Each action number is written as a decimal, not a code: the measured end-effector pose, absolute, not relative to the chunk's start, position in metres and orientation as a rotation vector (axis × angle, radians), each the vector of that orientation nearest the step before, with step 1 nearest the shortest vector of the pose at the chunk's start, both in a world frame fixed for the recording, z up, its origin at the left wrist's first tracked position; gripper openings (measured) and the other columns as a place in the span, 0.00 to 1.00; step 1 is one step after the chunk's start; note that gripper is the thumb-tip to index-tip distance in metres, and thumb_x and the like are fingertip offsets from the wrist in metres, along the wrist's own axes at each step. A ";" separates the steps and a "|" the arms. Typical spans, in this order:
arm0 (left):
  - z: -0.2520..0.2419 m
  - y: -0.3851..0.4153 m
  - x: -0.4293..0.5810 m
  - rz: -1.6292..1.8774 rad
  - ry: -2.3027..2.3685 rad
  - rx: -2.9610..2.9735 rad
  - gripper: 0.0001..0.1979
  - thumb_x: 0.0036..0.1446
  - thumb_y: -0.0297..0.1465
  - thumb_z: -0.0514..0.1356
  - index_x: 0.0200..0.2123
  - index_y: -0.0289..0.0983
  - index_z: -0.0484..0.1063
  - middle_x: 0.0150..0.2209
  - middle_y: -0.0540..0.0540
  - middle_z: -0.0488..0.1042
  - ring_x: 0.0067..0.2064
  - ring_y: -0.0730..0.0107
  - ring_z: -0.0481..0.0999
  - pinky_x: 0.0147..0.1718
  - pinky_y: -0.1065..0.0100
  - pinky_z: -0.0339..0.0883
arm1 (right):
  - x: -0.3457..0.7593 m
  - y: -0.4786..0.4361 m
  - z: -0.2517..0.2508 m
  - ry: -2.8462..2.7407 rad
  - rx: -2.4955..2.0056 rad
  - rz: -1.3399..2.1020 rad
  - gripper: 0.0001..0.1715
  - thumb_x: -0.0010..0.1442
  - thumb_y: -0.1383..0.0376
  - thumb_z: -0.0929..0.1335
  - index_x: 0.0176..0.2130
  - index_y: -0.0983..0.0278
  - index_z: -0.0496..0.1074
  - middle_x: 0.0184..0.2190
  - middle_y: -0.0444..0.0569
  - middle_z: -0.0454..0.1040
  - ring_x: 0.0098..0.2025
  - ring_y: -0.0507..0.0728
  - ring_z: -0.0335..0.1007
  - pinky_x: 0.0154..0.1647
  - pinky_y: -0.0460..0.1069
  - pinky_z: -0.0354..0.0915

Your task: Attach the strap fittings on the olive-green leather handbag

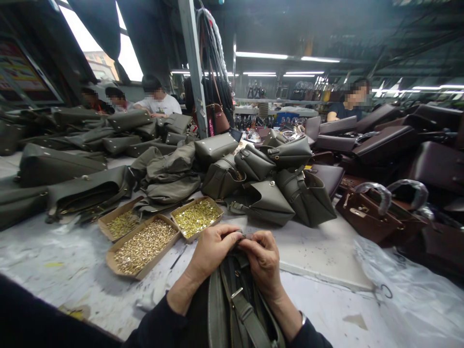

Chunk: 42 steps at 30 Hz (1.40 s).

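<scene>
An olive-green handbag (237,309) with a buckled strap lies in front of me at the bottom centre. My left hand (212,249) and my right hand (263,256) both pinch its top edge, fingers closed and fingertips meeting over the bag's rim. What sits between the fingertips is too small to name. Three shallow cardboard trays of small brass fittings (145,244) stand just left of my hands.
Finished olive bags (275,193) are piled ahead on the white worktable (319,251), more lie at left (65,164). Dark brown bags (377,212) fill the right side. Clear plastic sheet (409,295) covers the right corner. Several other people sit at the back.
</scene>
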<state>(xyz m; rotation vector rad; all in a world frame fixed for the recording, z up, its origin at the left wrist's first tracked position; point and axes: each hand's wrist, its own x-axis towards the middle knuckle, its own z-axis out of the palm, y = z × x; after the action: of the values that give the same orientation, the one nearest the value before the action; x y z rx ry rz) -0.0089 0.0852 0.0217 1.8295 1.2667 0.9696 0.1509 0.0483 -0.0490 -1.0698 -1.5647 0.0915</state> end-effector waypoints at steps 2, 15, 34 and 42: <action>0.022 0.085 -0.009 0.970 1.271 1.829 0.10 0.58 0.34 0.63 0.39 0.40 0.84 0.39 0.48 0.86 0.42 0.60 0.84 0.45 0.64 0.75 | 0.151 0.048 -0.049 -1.580 -1.081 0.091 0.11 0.68 0.69 0.68 0.39 0.56 0.81 0.33 0.47 0.68 0.38 0.57 0.64 0.38 0.53 0.62; 0.018 0.080 -0.010 1.019 1.293 1.863 0.12 0.59 0.37 0.62 0.42 0.42 0.84 0.42 0.48 0.85 0.45 0.58 0.84 0.48 0.61 0.77 | 0.147 0.047 -0.028 -1.597 -1.163 0.234 0.09 0.66 0.71 0.69 0.37 0.59 0.78 0.35 0.47 0.69 0.40 0.58 0.65 0.42 0.53 0.63; 0.020 0.080 -0.008 0.938 1.321 1.895 0.14 0.59 0.39 0.62 0.42 0.40 0.83 0.43 0.47 0.85 0.47 0.57 0.83 0.50 0.59 0.74 | 0.146 0.050 -0.023 -1.285 -1.140 0.539 0.14 0.54 0.77 0.71 0.35 0.61 0.68 0.33 0.42 0.67 0.36 0.55 0.64 0.38 0.49 0.60; 0.023 0.076 -0.009 0.954 1.286 1.912 0.12 0.61 0.37 0.62 0.43 0.42 0.83 0.43 0.49 0.84 0.46 0.61 0.82 0.49 0.63 0.74 | 0.147 0.048 -0.015 -1.372 -1.243 0.502 0.16 0.54 0.80 0.70 0.37 0.60 0.71 0.37 0.44 0.74 0.43 0.58 0.66 0.45 0.52 0.61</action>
<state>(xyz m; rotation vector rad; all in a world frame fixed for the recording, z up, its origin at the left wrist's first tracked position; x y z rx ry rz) -0.0091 0.0762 0.0228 1.9119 1.2862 0.9538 0.1469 0.0478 -0.0150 -1.2430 -1.3721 0.5022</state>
